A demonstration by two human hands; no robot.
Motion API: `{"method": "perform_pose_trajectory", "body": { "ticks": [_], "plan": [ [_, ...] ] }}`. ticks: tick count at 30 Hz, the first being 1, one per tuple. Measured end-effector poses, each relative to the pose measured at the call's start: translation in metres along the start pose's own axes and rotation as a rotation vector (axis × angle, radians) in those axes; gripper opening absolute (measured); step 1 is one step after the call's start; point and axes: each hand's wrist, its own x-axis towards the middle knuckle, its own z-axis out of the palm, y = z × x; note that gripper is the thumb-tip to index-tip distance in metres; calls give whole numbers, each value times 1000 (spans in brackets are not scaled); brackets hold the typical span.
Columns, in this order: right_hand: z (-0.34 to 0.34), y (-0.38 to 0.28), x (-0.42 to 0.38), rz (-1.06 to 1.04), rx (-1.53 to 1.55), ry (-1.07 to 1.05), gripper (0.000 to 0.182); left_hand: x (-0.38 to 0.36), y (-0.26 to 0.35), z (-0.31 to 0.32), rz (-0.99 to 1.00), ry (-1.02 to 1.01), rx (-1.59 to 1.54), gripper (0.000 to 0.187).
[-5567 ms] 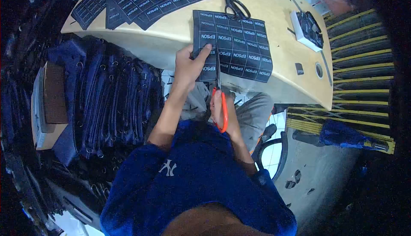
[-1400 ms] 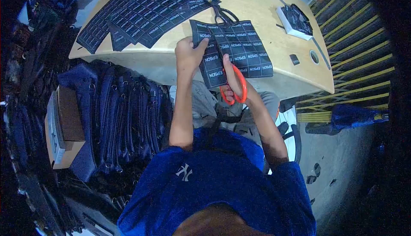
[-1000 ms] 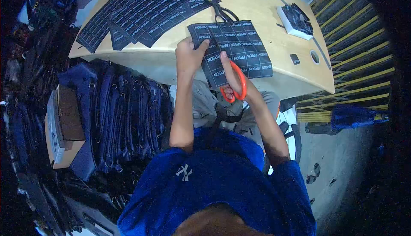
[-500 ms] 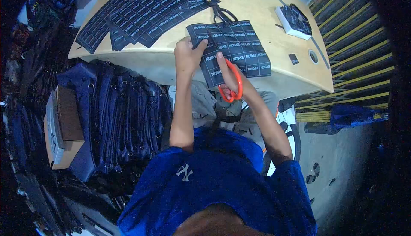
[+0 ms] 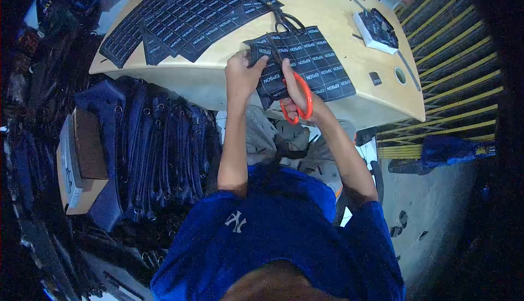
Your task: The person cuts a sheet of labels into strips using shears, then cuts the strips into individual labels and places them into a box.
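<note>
A black sheet printed with EPSON labels lies partly on the table and hangs over its front edge. My left hand pinches the sheet's left side between thumb and fingers, and the strip there is bent up. In my right hand are orange-handled scissors, fingers through the loops. Their dark blades run up into the sheet beside my left thumb; the tips are hard to make out against the black. Just beyond the sheet rests a second, black-handled pair of scissors.
More EPSON sheets overlap on the table's left. To the right are a white box of dark pieces, one small cut label and a round hole. Dark blue straps and a cardboard box stand at lower left.
The sheet has turned slightly and shifted right at its lower corner. Its left strip now curls up in my left hand. The orange scissors have moved up a little and their blades sit upright.
</note>
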Motion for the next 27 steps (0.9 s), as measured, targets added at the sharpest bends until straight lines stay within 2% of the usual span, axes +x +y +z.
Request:
{"method": "perform_pose_trajectory", "body": {
  "ticks": [3,10,12,17,21,27],
  "plan": [
    [3,-5,-1,42,17,29,74,3,-4,-1,49,-4,75,19],
    [3,-7,-2,-5,-67,60,75,0,3,-2,-14,3,119,22],
    [0,-10,-1,2,-123,30,68,3,-5,-1,22,31,134,23],
    [-6,-6,5,-55,-213,51,71,6,-13,-3,67,46,195,20],
    [-7,-7,5,-52,-253,54,73,-3,11,-4,69,45,285,19],
    [-10,-6,10,-48,-291,56,75,1,-5,-2,51,39,94,19]
  ]
}}
